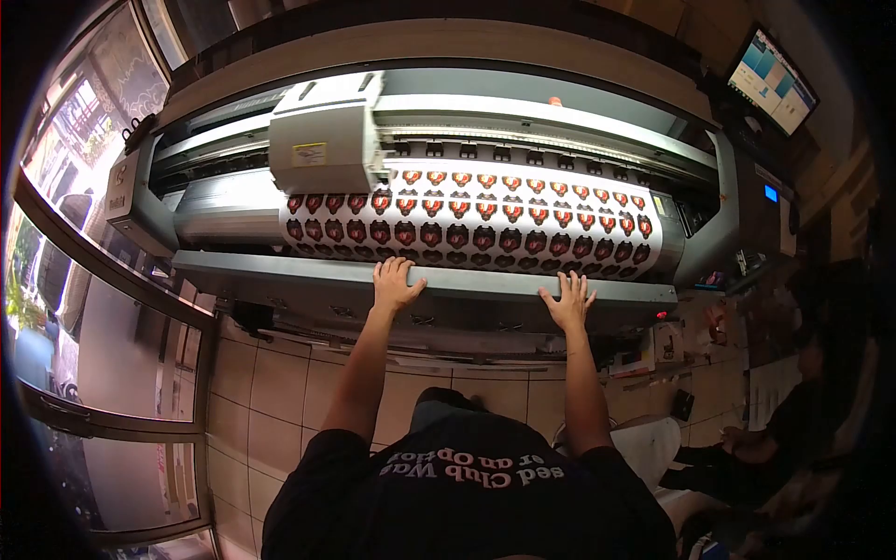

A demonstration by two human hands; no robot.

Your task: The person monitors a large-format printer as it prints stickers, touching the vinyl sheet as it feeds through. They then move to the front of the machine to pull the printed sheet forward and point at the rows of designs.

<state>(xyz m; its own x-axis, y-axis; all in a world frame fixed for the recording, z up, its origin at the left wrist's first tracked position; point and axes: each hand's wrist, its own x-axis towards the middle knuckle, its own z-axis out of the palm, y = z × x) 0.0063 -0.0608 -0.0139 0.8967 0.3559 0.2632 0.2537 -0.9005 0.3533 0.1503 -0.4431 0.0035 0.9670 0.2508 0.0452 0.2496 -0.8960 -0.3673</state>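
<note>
Both of my hands rest on the front rail (485,282) of a wide-format printer. My left hand (396,284) lies on the rail left of its middle, fingers spread over the top edge. Farther right, my right hand (568,301) touches the same rail with its fingers apart. Neither hand holds anything. Just behind the rail, a white printed sheet (541,213) curves down over the platen, covered with rows of red and black emblems. The white print carriage (322,140) sits over the left part of the sheet.
A monitor (773,79) stands at the back right, near the printer's small blue display (771,193). Glass doors (121,373) line the left side. Another person (784,425) sits at the lower right, near a white chair (644,446). The floor is tiled (271,392).
</note>
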